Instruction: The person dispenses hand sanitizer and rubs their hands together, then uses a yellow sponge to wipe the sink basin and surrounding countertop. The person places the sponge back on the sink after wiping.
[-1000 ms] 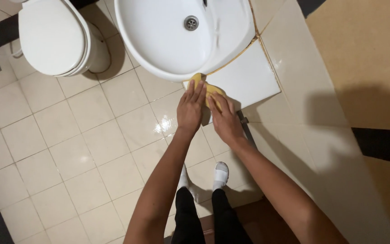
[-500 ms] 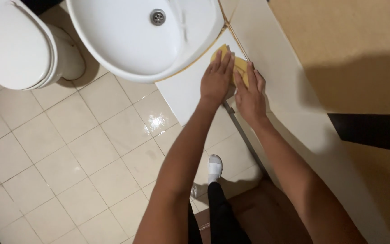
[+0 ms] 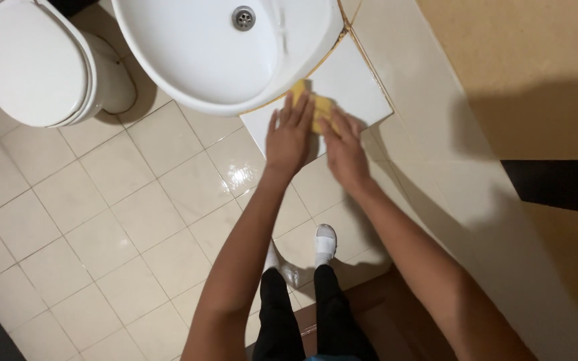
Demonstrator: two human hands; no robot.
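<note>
A yellow cloth (image 3: 318,107) lies on the white tiled ledge (image 3: 356,87) beside the round white sink (image 3: 222,53). My left hand (image 3: 290,136) presses flat on the cloth's left part, fingers extended toward the sink rim. My right hand (image 3: 344,148) rests on the cloth's right side, fingers partly covering it. Most of the cloth is hidden under both hands.
A white toilet (image 3: 41,67) with its lid down stands at the upper left. The sink drain (image 3: 243,17) is near the top. Beige floor tiles (image 3: 102,220) spread below, with a wet glossy patch. My legs and white shoes (image 3: 326,244) are underneath. A beige wall (image 3: 523,73) runs along the right.
The view has shifted, so sink and toilet sit differently in frame. Both hands stay on the yellow cloth, which has moved slightly along the ledge by the sink rim.
</note>
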